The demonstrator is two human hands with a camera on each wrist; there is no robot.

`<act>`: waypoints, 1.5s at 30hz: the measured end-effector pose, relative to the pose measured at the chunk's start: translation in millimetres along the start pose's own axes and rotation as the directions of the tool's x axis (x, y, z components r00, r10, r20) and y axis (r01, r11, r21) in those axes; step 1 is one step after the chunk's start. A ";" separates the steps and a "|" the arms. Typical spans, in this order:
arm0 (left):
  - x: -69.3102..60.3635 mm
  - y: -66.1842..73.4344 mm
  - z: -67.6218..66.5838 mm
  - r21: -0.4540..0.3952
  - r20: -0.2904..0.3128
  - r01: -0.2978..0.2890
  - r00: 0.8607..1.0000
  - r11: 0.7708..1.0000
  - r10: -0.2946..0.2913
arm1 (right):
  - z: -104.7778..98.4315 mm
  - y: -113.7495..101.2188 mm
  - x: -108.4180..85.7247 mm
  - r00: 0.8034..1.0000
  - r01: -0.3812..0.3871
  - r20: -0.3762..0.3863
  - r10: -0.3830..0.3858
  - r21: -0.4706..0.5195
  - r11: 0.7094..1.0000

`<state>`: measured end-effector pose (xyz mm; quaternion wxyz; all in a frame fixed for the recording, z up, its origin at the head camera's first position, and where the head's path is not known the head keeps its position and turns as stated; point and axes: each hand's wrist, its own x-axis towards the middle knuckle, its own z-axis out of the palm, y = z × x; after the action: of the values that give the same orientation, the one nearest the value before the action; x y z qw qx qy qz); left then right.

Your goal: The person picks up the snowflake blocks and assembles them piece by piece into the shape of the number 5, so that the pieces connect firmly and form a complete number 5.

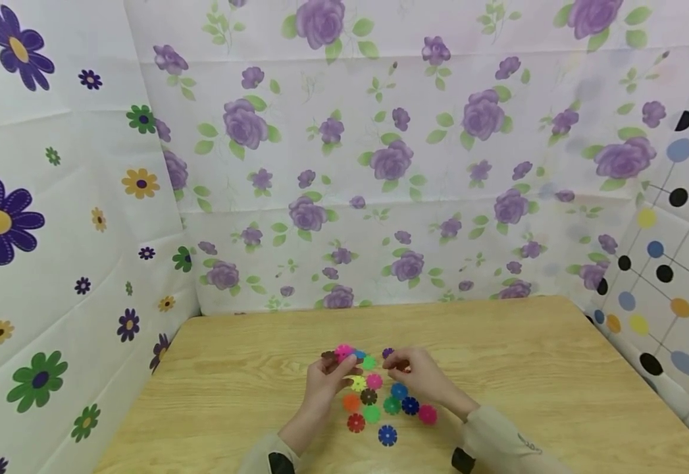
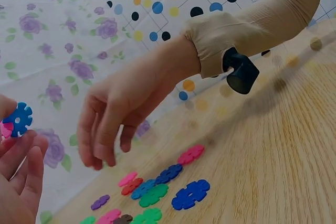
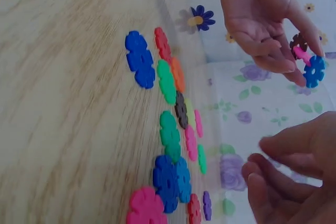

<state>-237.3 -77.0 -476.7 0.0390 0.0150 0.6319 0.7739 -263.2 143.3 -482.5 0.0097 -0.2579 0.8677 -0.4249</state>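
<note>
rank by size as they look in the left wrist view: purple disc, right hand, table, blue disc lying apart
1. Table
2. Right hand
3. Blue disc lying apart
4. Purple disc

The discs' true sizes are unsure: the purple one lies farther off.

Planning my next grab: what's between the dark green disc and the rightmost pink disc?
The dark blue disc lies between the dark green disc and the pink disc in the head view.

Behind the light wooden table [image 1: 231, 368] there hangs a white cloth with purple roses [image 1: 356, 191], while a cloth with colourful daisies [image 1: 83, 217] stands at the left and a cloth with coloured dots [image 1: 684, 270] at the right.
</note>
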 end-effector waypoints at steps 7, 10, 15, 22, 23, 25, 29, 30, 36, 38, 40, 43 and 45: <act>2.1 -0.5 -1.1 -0.002 0.034 0.039 0.999 0.999 -0.039 | -2.2 13.0 -3.3 0.997 -0.038 0.063 0.048 -0.152 0.988; 2.1 -1.1 -1.8 0.015 0.044 0.040 0.998 0.999 -0.040 | -1.5 16.6 -3.8 0.995 -0.042 0.085 0.059 -0.190 0.981; 0.9 -2.7 -2.6 0.025 0.051 0.025 0.998 0.999 -0.026 | 1.5 22.1 -3.2 0.987 -0.089 0.114 0.115 -0.214 0.973; 0.3 -3.8 -3.5 0.017 0.061 0.019 0.998 1.000 -0.020 | 4.2 21.5 -3.4 0.984 -0.104 0.120 0.131 -0.208 0.973; 0.1 -3.5 -3.4 0.022 0.059 0.019 0.998 1.000 -0.021 | 4.0 20.9 -3.7 0.985 -0.100 0.120 0.127 -0.208 0.973; -0.3 -3.0 -3.2 0.030 0.054 0.026 0.998 0.999 -0.027 | 3.6 19.0 -4.0 0.985 -0.092 0.125 0.119 -0.200 0.975; -1.2 -2.6 -2.7 0.037 0.052 0.038 0.998 0.999 -0.040 | 4.4 17.4 -4.8 0.984 -0.088 0.138 0.114 -0.181 0.979; -1.5 -2.8 -2.8 0.038 0.052 0.042 0.998 0.998 -0.044 | 4.9 17.5 -4.9 0.983 -0.091 0.142 0.116 -0.170 0.981; -0.9 -3.2 -3.7 0.058 0.057 0.053 0.997 0.997 -0.056 | 7.7 20.5 -4.3 0.981 -0.089 0.160 0.111 -0.141 0.986; -0.6 -3.3 -3.3 0.061 0.061 0.053 0.997 0.997 -0.056 | 8.5 20.7 -3.9 0.981 -0.087 0.157 0.110 -0.149 0.985; -0.3 -3.5 -3.2 0.060 0.063 0.053 0.996 0.997 -0.056 | 9.5 20.3 -3.3 0.982 -0.087 0.153 0.111 -0.156 0.984; 0.0 -3.8 -3.9 0.058 0.062 0.051 0.997 0.997 -0.055 | 11.0 18.1 -1.8 0.979 -0.103 0.159 0.129 -0.161 0.982; 0.3 -4.3 -4.8 0.056 0.060 0.051 0.997 0.997 -0.054 | 11.9 16.5 -0.9 0.976 -0.112 0.167 0.140 -0.165 0.980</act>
<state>-237.7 -80.8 -481.9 0.0784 0.0232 0.6516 0.7542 -266.8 143.3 -502.5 0.0941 -0.2391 0.9083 -0.3302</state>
